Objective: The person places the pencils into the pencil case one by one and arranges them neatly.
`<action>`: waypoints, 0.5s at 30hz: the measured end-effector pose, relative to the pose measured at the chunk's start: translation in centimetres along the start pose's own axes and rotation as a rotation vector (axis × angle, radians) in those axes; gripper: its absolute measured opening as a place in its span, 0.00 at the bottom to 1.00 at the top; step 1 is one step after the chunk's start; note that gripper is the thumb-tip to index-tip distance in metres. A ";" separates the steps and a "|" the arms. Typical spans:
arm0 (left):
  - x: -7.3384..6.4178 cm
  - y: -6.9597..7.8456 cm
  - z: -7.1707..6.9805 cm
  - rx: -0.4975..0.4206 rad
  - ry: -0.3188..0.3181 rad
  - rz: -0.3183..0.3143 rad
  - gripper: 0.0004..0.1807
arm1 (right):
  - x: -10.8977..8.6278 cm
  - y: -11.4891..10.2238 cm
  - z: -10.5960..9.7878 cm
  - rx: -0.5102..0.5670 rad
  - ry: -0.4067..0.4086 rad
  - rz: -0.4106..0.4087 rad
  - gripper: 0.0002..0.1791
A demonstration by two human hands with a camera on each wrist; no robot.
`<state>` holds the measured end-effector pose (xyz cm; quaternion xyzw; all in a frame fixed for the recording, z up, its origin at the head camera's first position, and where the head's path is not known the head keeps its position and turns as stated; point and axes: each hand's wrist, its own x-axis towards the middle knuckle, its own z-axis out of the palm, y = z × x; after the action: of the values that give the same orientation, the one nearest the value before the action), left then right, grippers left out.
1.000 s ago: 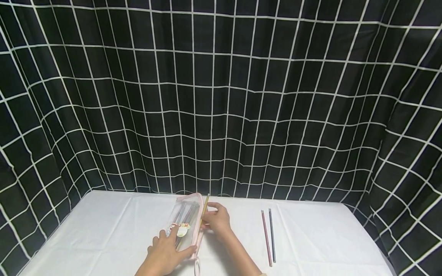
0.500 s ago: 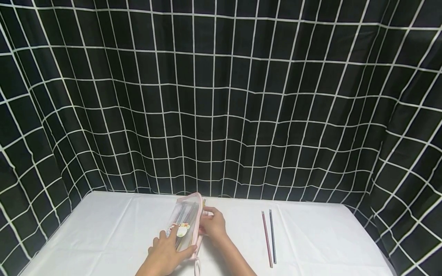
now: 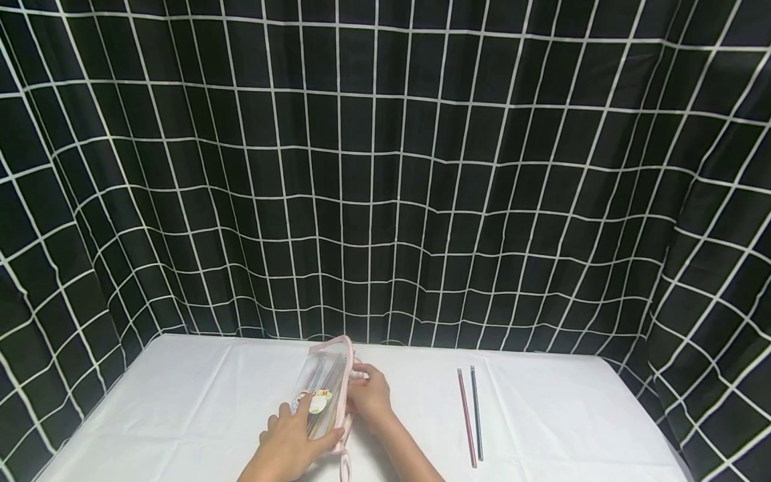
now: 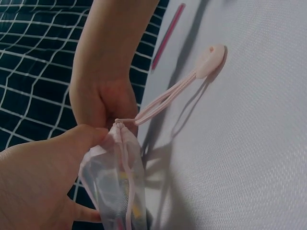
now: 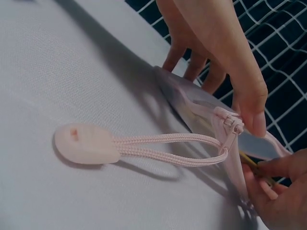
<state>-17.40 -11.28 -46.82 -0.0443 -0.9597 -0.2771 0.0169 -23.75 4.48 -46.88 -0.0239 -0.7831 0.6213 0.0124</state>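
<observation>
A see-through pencil case with pink edging and a printed label lies at the middle front, several pencils showing inside. My left hand holds it at the near end, with the thumb by the zipper and the fingers spread over the far side. At the unzipped right side, my right hand pinches a yellow pencil, seen best in the right wrist view. Most of that pencil is inside the case or hidden by the fingers. The zip's pink cord pull trails from the near corner onto the cloth.
A red pencil and a dark blue one lie side by side on the white cloth, right of my right arm. A black curtain with a white grid stands behind and around the table.
The yellow pencil, whose end stood up past the case's edge, has slid down into the case. My right hand has moved slightly left and closer to the opening. The left hand stays put.
</observation>
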 end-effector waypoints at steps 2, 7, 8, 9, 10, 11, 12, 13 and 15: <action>0.0 0.0 0.0 -0.002 -0.002 0.001 0.52 | 0.0 0.0 0.0 0.004 -0.002 -0.001 0.28; 0.0 0.1 0.0 -0.005 -0.007 -0.003 0.52 | 0.0 0.2 -0.2 0.015 -0.022 -0.009 0.28; 0.0 0.1 -0.1 -0.006 -0.007 -0.004 0.52 | 0.0 0.2 -0.2 0.020 -0.028 -0.010 0.28; 0.0 0.1 -0.1 -0.006 -0.005 -0.004 0.52 | 0.0 0.2 -0.3 0.025 -0.034 -0.012 0.28; 0.0 0.1 -0.1 -0.005 -0.004 -0.004 0.52 | 0.0 0.3 -0.4 0.025 -0.039 -0.013 0.28; 0.0 0.1 -0.1 -0.005 -0.004 -0.005 0.52 | -0.1 0.3 -0.5 0.029 -0.045 -0.014 0.28; 0.0 0.1 -0.1 -0.006 -0.002 -0.005 0.52 | -0.1 0.2 -0.6 0.038 -0.052 -0.012 0.28; 0.0 0.1 -0.1 -0.005 -0.001 -0.006 0.52 | -0.1 0.2 -0.7 0.042 -0.056 -0.011 0.28; 0.0 0.0 0.0 -0.005 -0.001 -0.007 0.52 | -0.2 0.4 -0.9 0.050 -0.065 -0.007 0.28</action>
<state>-17.41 -11.27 -46.80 -0.0409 -0.9592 -0.2794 0.0152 -23.55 5.42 -47.04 -0.0008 -0.7672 0.6413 -0.0104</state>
